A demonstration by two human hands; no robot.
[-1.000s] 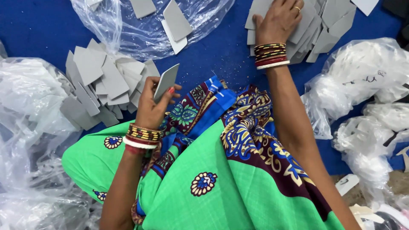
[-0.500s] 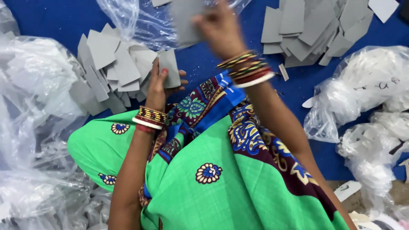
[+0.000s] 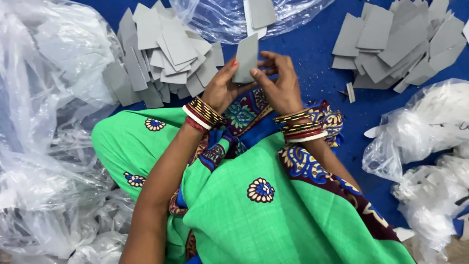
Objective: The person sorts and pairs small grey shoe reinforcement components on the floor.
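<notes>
both hands, left hand [image 3: 222, 88] and right hand [image 3: 279, 83], pinch one grey card piece [image 3: 245, 58] above the lap. it is flat, matte, four-sided with slanted ends, its long axis upright, tilted slightly right. similar grey pieces lie in a left pile [image 3: 161, 49] and a right pile [image 3: 400, 41] on the blue floor [image 3: 317, 54], beside crinkled clear plastic bags [image 3: 44, 98].
</notes>
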